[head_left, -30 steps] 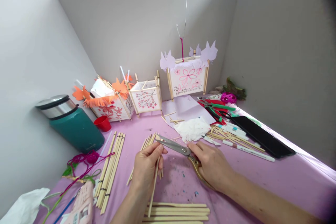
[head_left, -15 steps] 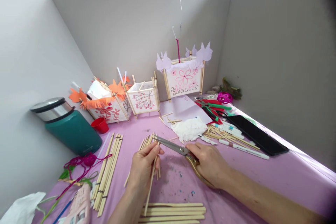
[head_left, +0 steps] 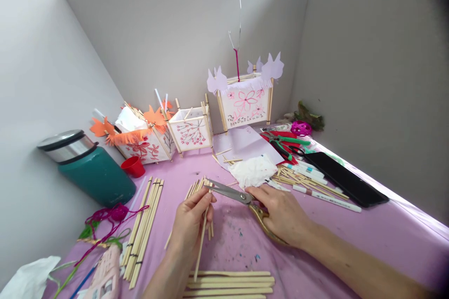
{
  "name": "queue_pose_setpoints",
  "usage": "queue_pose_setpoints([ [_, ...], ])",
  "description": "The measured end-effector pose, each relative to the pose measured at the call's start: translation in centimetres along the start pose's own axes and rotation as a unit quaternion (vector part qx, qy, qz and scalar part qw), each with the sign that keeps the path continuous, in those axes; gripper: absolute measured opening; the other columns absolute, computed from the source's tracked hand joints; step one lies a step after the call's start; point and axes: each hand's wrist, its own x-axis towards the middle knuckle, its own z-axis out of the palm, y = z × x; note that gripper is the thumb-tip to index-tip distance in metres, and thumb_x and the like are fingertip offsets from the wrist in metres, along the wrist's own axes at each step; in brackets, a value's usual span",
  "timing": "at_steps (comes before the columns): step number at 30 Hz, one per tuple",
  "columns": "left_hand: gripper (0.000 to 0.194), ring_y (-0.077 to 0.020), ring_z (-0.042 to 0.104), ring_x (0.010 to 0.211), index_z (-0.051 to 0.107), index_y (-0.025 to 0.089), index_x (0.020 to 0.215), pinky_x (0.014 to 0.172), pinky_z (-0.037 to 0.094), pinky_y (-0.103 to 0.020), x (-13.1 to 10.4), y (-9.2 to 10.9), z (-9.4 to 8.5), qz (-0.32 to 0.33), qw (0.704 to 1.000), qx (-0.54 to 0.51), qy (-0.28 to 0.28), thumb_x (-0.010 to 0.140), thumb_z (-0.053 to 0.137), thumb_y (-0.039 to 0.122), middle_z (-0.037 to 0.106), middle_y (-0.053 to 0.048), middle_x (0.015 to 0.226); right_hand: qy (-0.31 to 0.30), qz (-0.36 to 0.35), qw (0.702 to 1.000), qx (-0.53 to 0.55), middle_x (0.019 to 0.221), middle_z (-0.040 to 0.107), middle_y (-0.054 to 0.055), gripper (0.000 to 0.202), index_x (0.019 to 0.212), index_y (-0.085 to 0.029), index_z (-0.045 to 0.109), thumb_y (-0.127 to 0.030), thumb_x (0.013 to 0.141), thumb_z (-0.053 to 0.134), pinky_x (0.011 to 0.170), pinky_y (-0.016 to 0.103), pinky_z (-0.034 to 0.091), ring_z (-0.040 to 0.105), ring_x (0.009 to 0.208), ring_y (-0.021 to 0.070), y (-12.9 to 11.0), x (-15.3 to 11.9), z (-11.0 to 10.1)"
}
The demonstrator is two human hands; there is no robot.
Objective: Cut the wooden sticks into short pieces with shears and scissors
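Table: a purple cloth (head_left: 228, 224) covers it, grey walls on three sides, with paper boxes (head_left: 191, 134) lined up toward the far edge.
Left hand: (head_left: 191, 219) thumb and fingertips pinched on a thin stick (head_left: 200, 247), close to its top end. Stick's over the middle of the table, slanting down toward the near edge.
Right hand: (head_left: 282, 210) wrapped round the handles of the scissors (head_left: 235, 193), blades pointing left, a narrow gap between them.
Blades: right at the stick's top end, tbh can't tell if they're actually touching it.
Loose sticks: (head_left: 192, 190) a bunch just beyond the left hand, so I'd keep the blade tips clear of those.
Flat sticks: (head_left: 231, 280) a row toward the near edge, under the stick's low end.
Snip tips: looks like a trim to me. I'd slide the stick deeper toward the pivot, since the tips are weak and could slip. Keep it square to the blades, squeeze slowly, and shift that pinch down a bit, cos those fingertips are awfully close to the steel.
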Motion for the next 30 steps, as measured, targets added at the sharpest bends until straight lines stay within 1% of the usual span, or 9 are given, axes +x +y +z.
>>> queue_pose_setpoints([
  [2,0.027,-0.0041,0.040,0.039,0.068,0.013,0.079,0.037,0.030,-0.016,0.02,-0.04,-0.01,0.001,1.000,0.007,0.000,0.063,0.078,0.032,0.053,0.005,0.052,0.001,0.000,1.000,-0.025,0.093,0.062,0.005,0.051,0.119,-0.023,0.057,-0.009,0.072,0.048,0.069,0.029,0.038,0.058,0.081,0.0199,-0.06,-0.07,0.02],
  [5,0.027,-0.0041,0.038,0.037,0.068,0.012,0.079,0.036,0.027,-0.016,0.03,-0.06,0.00,-0.003,1.000,0.022,-0.001,0.065,0.077,0.034,0.051,0.005,0.046,0.005,-0.003,0.998,-0.055,0.095,0.062,0.006,0.055,0.122,-0.022,0.056,-0.008,0.069,0.048,0.071,0.030,0.038,0.057,0.084,0.0215,-0.17,-0.15,0.00],
  [8,0.029,-0.0043,0.036,0.035,0.068,0.013,0.083,0.036,0.026,-0.016,-0.03,-0.04,0.08,-0.011,1.000,0.024,-0.002,0.064,0.077,0.033,0.049,0.006,0.043,0.017,-0.010,0.997,-0.075,0.094,0.062,0.006,0.055,0.123,-0.021,0.055,-0.009,0.070,0.048,0.071,0.031,0.038,0.057,0.084,0.0216,-0.31,-0.23,0.12],
  [13,0.028,-0.0046,0.035,0.033,0.068,0.013,0.080,0.034,0.025,-0.017,-0.24,0.08,0.25,-0.015,1.000,0.020,-0.004,0.063,0.077,0.033,0.048,0.006,0.041,0.057,-0.005,0.993,-0.107,0.091,0.061,0.007,0.051,0.122,-0.019,0.057,-0.011,0.072,0.051,0.072,0.032,0.038,0.056,0.082,0.0222,-0.54,-0.37,0.49],
  [17,0.029,-0.0050,0.035,0.032,0.068,0.013,0.082,0.034,0.025,-0.017,-0.21,0.09,0.22,-0.025,1.000,0.009,-0.007,0.064,0.077,0.033,0.048,0.006,0.041,0.037,-0.002,0.994,-0.101,0.092,0.062,0.007,0.047,0.120,-0.021,0.057,-0.011,0.075,0.050,0.069,0.030,0.038,0.057,0.082,0.0210,-0.65,-0.35,0.54],
  [21,0.033,-0.0040,0.035,0.034,0.069,0.011,0.084,0.034,0.024,-0.016,-0.23,0.14,0.25,-0.020,1.000,-0.002,0.007,0.061,0.080,0.032,0.050,0.006,0.042,0.015,0.009,0.996,-0.087,0.093,0.063,0.006,0.043,0.118,-0.021,0.058,-0.012,0.078,0.050,0.068,0.029,0.036,0.058,0.083,0.0208,-0.75,-0.24,0.36],
  [26,0.049,-0.0049,0.038,0.036,0.067,0.010,0.099,0.035,0.026,-0.016,-0.33,0.24,0.25,-0.020,0.999,-0.013,0.036,0.057,0.082,0.029,0.053,0.006,0.045,0.004,0.013,0.998,-0.061,0.088,0.065,0.005,0.033,0.112,-0.021,0.062,-0.015,0.082,0.048,0.066,0.029,0.035,0.059,0.079,0.0203,-0.73,-0.24,0.38],
  [28,0.050,-0.0049,0.038,0.036,0.066,0.010,0.102,0.035,0.026,-0.016,-0.29,0.21,0.15,-0.018,0.999,-0.016,0.032,0.058,0.081,0.029,0.053,0.005,0.045,0.005,0.009,0.999,-0.049,0.088,0.066,0.005,0.032,0.111,-0.020,0.062,-0.016,0.084,0.047,0.067,0.030,0.036,0.059,0.079,0.0203,-0.62,-0.25,0.53],
  [30,0.047,-0.0051,0.037,0.035,0.065,0.011,0.102,0.035,0.026,-0.017,-0.20,0.16,0.02,-0.022,0.999,-0.016,0.020,0.061,0.080,0.029,0.052,0.006,0.044,0.009,0.002,0.999,-0.046,0.088,0.066,0.006,0.031,0.112,-0.020,0.062,-0.018,0.085,0.046,0.067,0.030,0.037,0.059,0.080,0.0204,-0.48,-0.23,0.69],
])
